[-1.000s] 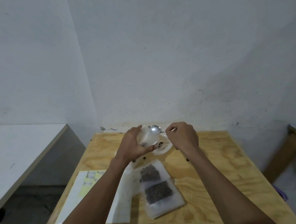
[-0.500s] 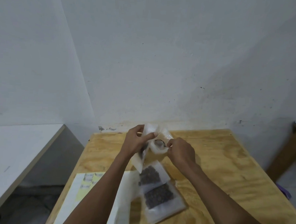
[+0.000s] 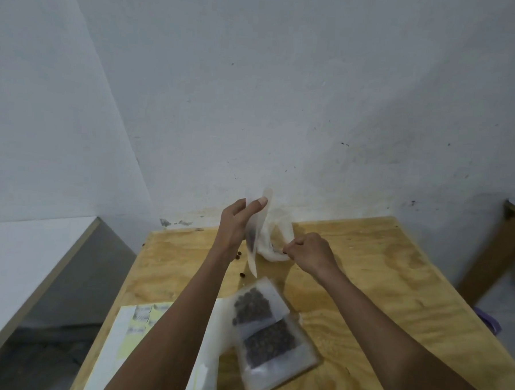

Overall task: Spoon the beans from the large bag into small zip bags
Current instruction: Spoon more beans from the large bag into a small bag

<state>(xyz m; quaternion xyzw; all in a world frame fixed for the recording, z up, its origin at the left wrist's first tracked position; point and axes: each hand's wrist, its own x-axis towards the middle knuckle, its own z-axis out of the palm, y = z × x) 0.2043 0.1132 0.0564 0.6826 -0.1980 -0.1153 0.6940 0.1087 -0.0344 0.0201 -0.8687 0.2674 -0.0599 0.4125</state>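
Above table [image 3: 365, 275]: hands, held bag [image 3: 255, 239].

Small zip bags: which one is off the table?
The small zip bag held upright by the left hand; the two filled bags lie flat on the table.

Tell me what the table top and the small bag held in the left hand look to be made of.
Table top: pale plywood, apparently unvarnished; wavy swirling grain shows across a matte surface.

Small bag: thin, frosted, translucent plastic film, most likely; a dark clump of beans shows through it, and it hangs limp from the left hand, pinched near its top.
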